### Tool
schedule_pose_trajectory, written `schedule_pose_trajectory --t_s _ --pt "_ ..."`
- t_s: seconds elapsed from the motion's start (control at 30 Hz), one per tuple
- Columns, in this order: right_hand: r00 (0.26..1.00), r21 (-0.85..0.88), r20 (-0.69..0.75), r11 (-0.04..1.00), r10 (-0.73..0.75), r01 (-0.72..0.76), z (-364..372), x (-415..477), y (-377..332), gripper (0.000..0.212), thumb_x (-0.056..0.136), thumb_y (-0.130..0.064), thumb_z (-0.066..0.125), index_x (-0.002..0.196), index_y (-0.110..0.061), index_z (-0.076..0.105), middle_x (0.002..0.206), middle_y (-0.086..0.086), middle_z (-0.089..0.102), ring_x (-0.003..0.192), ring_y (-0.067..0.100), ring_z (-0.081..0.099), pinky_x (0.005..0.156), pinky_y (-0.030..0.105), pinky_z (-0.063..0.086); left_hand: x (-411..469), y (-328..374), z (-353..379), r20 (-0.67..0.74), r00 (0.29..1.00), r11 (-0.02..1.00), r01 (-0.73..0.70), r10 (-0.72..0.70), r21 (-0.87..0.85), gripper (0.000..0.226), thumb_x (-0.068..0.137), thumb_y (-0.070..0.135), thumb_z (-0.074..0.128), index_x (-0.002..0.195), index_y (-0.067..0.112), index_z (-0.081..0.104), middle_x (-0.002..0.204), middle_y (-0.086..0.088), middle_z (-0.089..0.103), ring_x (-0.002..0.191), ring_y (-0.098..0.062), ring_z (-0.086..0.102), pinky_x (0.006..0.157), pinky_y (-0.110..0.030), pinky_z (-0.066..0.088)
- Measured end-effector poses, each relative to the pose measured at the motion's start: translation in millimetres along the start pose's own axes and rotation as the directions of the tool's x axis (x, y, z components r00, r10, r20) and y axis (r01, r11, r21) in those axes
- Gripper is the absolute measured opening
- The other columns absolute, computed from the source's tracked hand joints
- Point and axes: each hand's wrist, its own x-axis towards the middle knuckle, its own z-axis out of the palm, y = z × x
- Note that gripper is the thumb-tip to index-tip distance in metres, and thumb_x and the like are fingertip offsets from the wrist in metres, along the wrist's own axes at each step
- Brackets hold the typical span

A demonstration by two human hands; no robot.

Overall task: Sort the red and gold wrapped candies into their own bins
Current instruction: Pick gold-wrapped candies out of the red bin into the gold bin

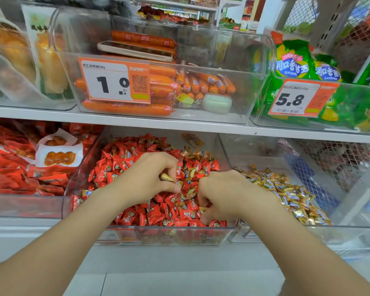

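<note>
Left hand (152,176) pinching gold candy (166,177), right hand (220,195) fingertips buried in red candies (137,214), grip unclear

Orange sausages (158,90) fill a clear tub (244,92) on the upper white shelf (115,119), with a phone (135,51) lying on top of them, a pale green case (217,102) near the front wall and a price tag reading 1.0 (113,80) fixed outside. To the right, green snack bags (295,60) sit behind a 5.8 tag (297,98). At lower left, red packets (9,163) lie heaped with two white-backed packs (59,157) on top.
</note>
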Motion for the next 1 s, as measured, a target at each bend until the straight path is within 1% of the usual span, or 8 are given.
schedule_pose_trajectory --t_s 0.1,0.2,0.37,0.5,0.6,0.73,0.9,1.0 --pt "1.0 0.075 0.022 0.997 0.013 -0.015 3 6 0 0.033 0.082 -0.052 0.083 0.089 -0.023 0.069 0.078 -0.012 0.056 0.082 0.018 0.058 0.067 0.032 0.043 -3 0 -1 0.068 0.998 0.999 0.004 -0.007 0.038 0.024 0.074 0.049 0.089 0.074 0.033 0.072 0.155 0.012 0.05 0.144 -0.011 0.035 0.117 -0.039 0.027" --pt "0.997 0.272 -0.073 0.962 0.036 -0.015 6 7 10 0.037 0.09 -0.056 0.075 0.081 -0.02 0.07 0.072 -0.006 0.066 0.077 0.019 0.065 0.063 0.035 0.051 -2 0 -3 -0.039 0.999 0.999 0.009 -0.008 0.04 0.016 0.085 0.049 0.08 0.083 0.033 0.081 0.131 0.011 0.071 0.13 -0.006 0.054 0.105 -0.02 0.026" --pt "0.972 0.47 -0.227 0.881 0.065 0.051 6 3 24 0.025 0.107 -0.048 0.053 0.098 -0.025 0.054 0.074 -0.005 0.064 0.066 0.008 0.058 0.065 0.038 0.051 3 -1 -5 -0.203 0.975 0.992 0.11 -0.095 0.066 0.029 0.11 0.021 0.05 0.117 0.015 0.077 0.093 0.006 0.071 0.1 -0.022 0.071 0.107 -0.036 0.046" --pt "0.95 0.576 -0.301 0.81 0.083 0.112 4 6 31 0.009 0.108 -0.024 0.049 0.102 -0.026 0.055 0.081 -0.003 0.072 0.057 0.006 0.059 0.054 0.022 0.045 17 -14 1 -0.164 0.982 0.981 0.119 -0.094 0.151 0.032 0.109 0.013 0.045 0.126 0.017 0.072 0.123 -0.005 0.069 0.121 -0.025 0.061 0.105 -0.033 0.045" --pt "0.948 0.552 -0.299 0.83 0.107 0.081 4 13 30 0.024 0.1 -0.019 0.049 0.088 -0.017 0.069 0.071 0.006 0.071 0.047 0.012 0.052 0.052 0.029 0.047 29 -24 7 -0.106 0.992 0.965 0.09 -0.065 0.248 0.029 0.105 0.018 0.053 0.127 0.022 0.071 0.119 -0.003 0.065 0.118 -0.027 0.059 0.103 -0.043 0.049" --pt "0.951 0.455 -0.297 0.888 0.082 0.065 3 22 28 0.053 0.106 -0.042 0.05 0.061 -0.017 0.063 0.05 0.002 0.059 0.046 0.012 0.052 0.057 0.038 0.052 38 -22 6 -0.005 0.997 0.918 0.072 -0.076 0.39 0.035 0.097 0.025 0.07 0.132 0.025 0.066 0.112 -0.004 0.059 0.112 -0.033 0.059 0.094 -0.048 0.053" --pt "0.981 0.285 -0.188 0.959 0.043 0.012 7 35 24 0.037 0.108 -0.045 0.051 0.075 -0.032 0.061 0.07 -0.006 0.059 0.078 0.026 0.062 0.072 0.037 0.051 42 -16 6 -0.007 0.996 0.886 0.081 -0.087 0.456 0.034 0.093 0.036 0.075 0.126 0.031 0.066 0.114 -0.001 0.062 0.113 -0.029 0.058 0.091 -0.042 0.052" --pt "0.988 0.263 -0.14 0.965 0.062 -0.023 7 33 21 0.023 0.109 -0.032 0.048 0.117 -0.041 0.068 0.097 -0.008 0.064 0.106 0.027 0.063 0.082 0.04 0.053 40 -16 6 -0.094 0.995 0.919 0.067 -0.033 0.388 0.006 0.096 0.029 0.07 0.097 0.027 0.064 0.095 0.005 0.058 0.094 -0.024 0.06 0.077 -0.038 0.049"
